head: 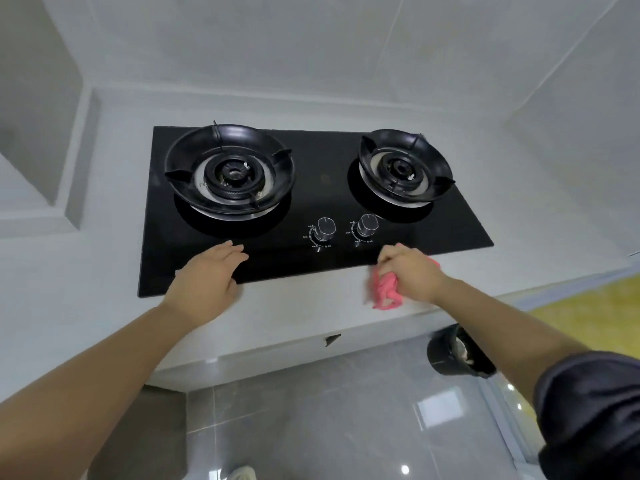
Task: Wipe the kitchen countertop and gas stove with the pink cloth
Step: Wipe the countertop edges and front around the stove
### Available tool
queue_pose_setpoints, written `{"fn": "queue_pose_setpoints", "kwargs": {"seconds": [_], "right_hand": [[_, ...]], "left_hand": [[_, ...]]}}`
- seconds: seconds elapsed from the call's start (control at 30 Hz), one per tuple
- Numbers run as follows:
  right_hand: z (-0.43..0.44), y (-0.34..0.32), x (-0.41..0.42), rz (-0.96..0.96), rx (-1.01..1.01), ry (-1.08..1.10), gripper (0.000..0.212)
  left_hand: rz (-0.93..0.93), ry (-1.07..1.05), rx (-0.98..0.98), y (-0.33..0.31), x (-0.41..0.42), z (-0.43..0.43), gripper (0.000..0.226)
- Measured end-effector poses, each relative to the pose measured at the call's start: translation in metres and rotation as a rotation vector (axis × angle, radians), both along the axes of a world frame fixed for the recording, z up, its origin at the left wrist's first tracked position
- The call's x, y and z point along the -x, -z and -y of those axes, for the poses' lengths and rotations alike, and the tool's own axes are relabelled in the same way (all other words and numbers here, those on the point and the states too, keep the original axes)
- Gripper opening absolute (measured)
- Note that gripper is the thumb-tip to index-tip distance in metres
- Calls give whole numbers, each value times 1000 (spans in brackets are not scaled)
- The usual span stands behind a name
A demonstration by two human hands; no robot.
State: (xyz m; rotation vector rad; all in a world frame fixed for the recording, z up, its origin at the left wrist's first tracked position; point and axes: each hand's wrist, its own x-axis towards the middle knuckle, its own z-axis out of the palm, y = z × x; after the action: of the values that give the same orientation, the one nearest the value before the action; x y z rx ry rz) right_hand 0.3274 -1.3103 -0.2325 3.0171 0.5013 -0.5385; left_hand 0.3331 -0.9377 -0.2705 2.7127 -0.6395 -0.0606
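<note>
Worktop (294,306): pale, carrying black gas stove (322,157).
Right hand (410,271): curled round bunched pink cloth (386,289), at stove's front edge.
Left hand (204,275): flat, fingers straight, seemingly resting on glass.
Cloth handling: soft, light, limp; best gripped wadded.

Two burners (229,174), two knobs (325,227), one cloth (385,289).

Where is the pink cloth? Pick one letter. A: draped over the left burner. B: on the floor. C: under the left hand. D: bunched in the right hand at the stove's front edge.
D: the right hand grips the bunched pink cloth at the front edge of the gas stove; the left hand lies flat, empty.
</note>
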Motion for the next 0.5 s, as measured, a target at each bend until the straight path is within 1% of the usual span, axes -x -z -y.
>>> {"fn": "queue_pose_setpoints", "kwargs": {"seconds": [0.07,0.1,0.13,0.17,0.23,0.3,0.33,0.37,0.4,0.5], "right_hand": [[-53,12,7,121,-238,-139,18],[-80,20,11,102,-319,-226,18],[-100,28,13,77,-353,-311,19],[-113,38,14,40,-339,-354,20],[-101,52,10,16,-339,-302,19],[-73,56,6,1,-421,-160,17],[-53,56,5,-23,-463,-115,20],[-42,57,6,-5,-473,-91,24],[-23,54,6,-38,-477,-45,27],[64,43,-4,-29,-367,30,28]], "left_hand": [[43,48,-62,-4,-7,10,48],[61,80,-83,-6,-9,14,46],[81,113,-106,-8,-13,20,45],[101,135,-128,-11,-16,26,43],[148,149,-150,-15,-23,46,42],[180,151,-167,-16,-29,66,42],[185,135,-172,-14,-32,82,41],[173,122,-183,-15,-32,86,40],[178,106,-209,-14,-32,97,39],[183,42,-248,-10,-28,142,33]]}}
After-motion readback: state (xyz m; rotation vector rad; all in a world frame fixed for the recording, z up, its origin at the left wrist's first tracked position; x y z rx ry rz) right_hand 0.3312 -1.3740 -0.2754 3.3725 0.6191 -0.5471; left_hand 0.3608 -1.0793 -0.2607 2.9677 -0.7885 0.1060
